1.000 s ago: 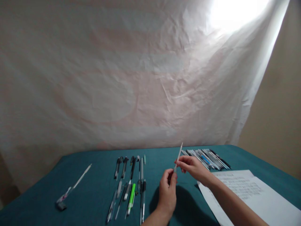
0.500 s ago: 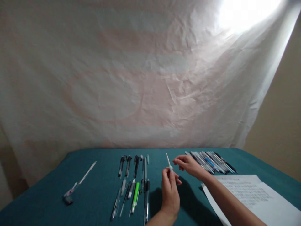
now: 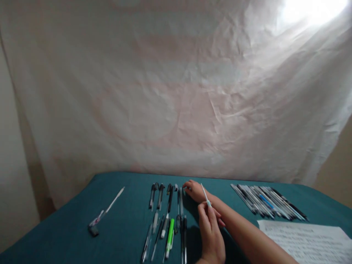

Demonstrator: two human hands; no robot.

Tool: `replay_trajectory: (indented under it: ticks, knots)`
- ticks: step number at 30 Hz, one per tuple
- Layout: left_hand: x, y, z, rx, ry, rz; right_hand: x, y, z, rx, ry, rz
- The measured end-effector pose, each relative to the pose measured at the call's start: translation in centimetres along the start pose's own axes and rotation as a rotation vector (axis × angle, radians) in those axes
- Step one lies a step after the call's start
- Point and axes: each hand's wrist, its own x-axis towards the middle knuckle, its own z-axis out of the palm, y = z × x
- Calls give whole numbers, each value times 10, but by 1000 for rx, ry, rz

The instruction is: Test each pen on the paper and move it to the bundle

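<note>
My left hand [image 3: 211, 229] is closed around a slim white pen part with a thin pointed tip [image 3: 204, 192], its pale collar showing above my thumb. The tip points up and slightly left. My right hand [image 3: 195, 190] reaches across behind it to the far right end of the laid-out pens. Its fingertips are drawn together on the table beside a clear pen barrel [image 3: 181, 201]; what they hold is hidden. Near them lie a small light cap [image 3: 176, 187], a black pen [image 3: 171, 198] and a bright green pen [image 3: 169, 237].
A row of many pens [image 3: 268, 201] lies at the right, one of them blue. Handwritten paper sheets [image 3: 305, 238] are in front of it. On the left lie a white stick-like pen piece [image 3: 114, 200] and a dark grey block [image 3: 94, 231]. A pale sheet [image 3: 176, 91] hangs behind the table.
My right hand has moved left, from beside the pen tip to the laid-out pens, covering the spot of a small pale green cap. My left hand still holds the white part. The view has turned left.
</note>
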Motion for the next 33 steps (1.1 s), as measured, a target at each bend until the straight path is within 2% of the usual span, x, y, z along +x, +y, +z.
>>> replay_trajectory:
  ticks: [4, 10, 17, 21, 23, 27, 33]
  knots:
    - [3, 0, 1, -14, -8, -18, 4, 0, 3, -48, -16, 37]
    - [4, -2, -1, 12, -10, -21, 11, 3, 4, -38, -14, 168]
    - [5, -5, -2, 70, -29, -25, 9, 9, -6, 184, -1, 333]
    - [5, -11, 0, 143, -92, -15, -21, 17, -26, 425, -11, 378]
    - [3, -12, 1, 174, -151, -9, -43, 21, -41, 553, 27, 383]
    - [-2, -11, 5, 200, -270, 6, -93, 30, -79, 759, 222, 386]
    - [-9, -11, 8, 201, -322, 25, -152, 28, -131, 920, 505, 342]
